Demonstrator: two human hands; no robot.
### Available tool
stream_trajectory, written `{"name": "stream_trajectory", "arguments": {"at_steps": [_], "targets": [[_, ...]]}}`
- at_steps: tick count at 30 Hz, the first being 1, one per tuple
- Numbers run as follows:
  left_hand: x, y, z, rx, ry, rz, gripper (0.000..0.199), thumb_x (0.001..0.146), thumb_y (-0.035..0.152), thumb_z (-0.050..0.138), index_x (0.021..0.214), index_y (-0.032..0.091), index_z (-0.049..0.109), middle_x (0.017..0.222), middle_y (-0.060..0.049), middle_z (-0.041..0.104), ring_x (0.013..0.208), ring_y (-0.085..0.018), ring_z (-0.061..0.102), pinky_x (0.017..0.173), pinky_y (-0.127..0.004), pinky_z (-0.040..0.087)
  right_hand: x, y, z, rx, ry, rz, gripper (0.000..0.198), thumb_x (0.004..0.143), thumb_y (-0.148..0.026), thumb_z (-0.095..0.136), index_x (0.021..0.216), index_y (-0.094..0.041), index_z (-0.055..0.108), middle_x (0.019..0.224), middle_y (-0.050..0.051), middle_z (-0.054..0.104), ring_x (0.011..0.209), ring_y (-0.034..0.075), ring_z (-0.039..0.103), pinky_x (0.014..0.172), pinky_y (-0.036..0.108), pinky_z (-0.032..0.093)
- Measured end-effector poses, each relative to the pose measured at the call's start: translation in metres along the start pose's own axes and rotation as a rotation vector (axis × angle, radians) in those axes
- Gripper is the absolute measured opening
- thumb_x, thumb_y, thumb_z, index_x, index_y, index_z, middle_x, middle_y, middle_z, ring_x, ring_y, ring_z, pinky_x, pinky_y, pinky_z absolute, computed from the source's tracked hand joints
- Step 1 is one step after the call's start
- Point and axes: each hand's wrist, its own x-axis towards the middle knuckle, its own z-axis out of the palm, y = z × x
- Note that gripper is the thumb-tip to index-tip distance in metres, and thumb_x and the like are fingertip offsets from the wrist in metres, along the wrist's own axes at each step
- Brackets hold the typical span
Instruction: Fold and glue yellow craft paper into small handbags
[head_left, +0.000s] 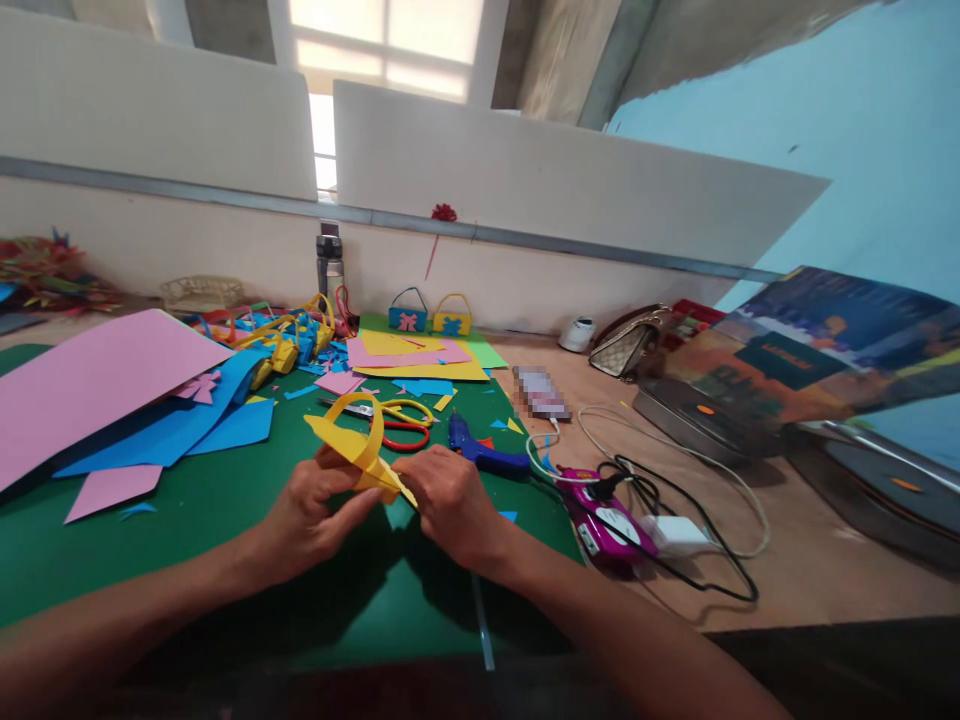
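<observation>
A small yellow paper bag [352,440] with a looped strip handle is held up over the green mat [330,610]. My left hand [319,515] is closed on its left side, thumb along the lower edge. My right hand [454,505] pinches the bag's right end, where a narrow yellow edge shows between the fingers. Just behind the bag lie scissors [405,425] with red and yellow handles. A blue glue gun [484,450] rests beyond my right hand. A clear glue stick [482,625] shows below my right wrist.
Pink sheets [105,380] and blue paper [232,425] cover the mat's left. Two finished-looking paper bags [407,318] stand at the back. A phone [540,392], purple power strip [607,525], tangled cables [697,510] and grey cases [694,420] occupy the right.
</observation>
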Motion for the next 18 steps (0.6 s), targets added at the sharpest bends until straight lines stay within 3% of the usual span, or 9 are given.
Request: {"name": "stream_trajectory", "arguments": {"at_steps": [3,6,10,14,18], "targets": [[-0.002,-0.003,0.002,0.001,0.01,0.008,0.012,0.075,0.025,0.06,0.075,0.02,0.072,0.079,-0.007,0.069,0.076,-0.021,0.061,0.07,-0.029,0.047,0.001,-0.001,-0.002,0.071,0.013,0.048,0.019,0.084,-0.011,0.04,0.084,-0.016,0.058,0.074,0.007,0.066,0.068,0.017,0.058,0.062,0.028,0.039],[-0.003,-0.005,0.004,0.03,0.042,-0.026,0.013,0.074,0.026,0.061,0.077,0.02,0.072,0.078,-0.008,0.07,0.075,-0.021,0.062,0.071,-0.031,0.048,0.004,-0.004,-0.005,0.235,0.069,0.188,0.016,0.085,-0.018,0.043,0.085,-0.018,0.059,0.077,0.005,0.067,0.07,0.016,0.059,0.062,0.027,0.042],[-0.003,-0.009,0.005,-0.012,0.008,-0.007,0.02,0.077,0.025,0.057,0.093,0.022,0.07,0.091,-0.007,0.07,0.086,-0.022,0.062,0.082,-0.034,0.047,0.008,-0.005,-0.011,0.407,0.112,0.361,0.013,0.085,-0.024,0.047,0.085,-0.02,0.06,0.077,0.002,0.065,0.069,0.014,0.06,0.063,0.025,0.044],[-0.003,-0.014,0.007,0.04,-0.004,0.056,0.023,0.08,0.022,0.053,0.098,0.022,0.068,0.096,-0.007,0.069,0.092,-0.021,0.06,0.086,-0.033,0.045,0.009,-0.005,-0.013,0.443,0.165,0.345,0.01,0.084,-0.024,0.05,0.082,-0.02,0.06,0.081,0.003,0.063,0.077,0.016,0.059,0.07,0.028,0.044],[-0.001,-0.019,0.009,0.253,-0.016,0.227,0.027,0.082,0.017,0.047,0.103,0.022,0.064,0.096,-0.007,0.068,0.095,-0.02,0.058,0.089,-0.034,0.042,0.008,-0.008,-0.014,0.465,0.198,0.298,0.01,0.082,-0.027,0.054,0.086,-0.02,0.06,0.091,0.006,0.061,0.091,0.019,0.056,0.08,0.032,0.043]]}}
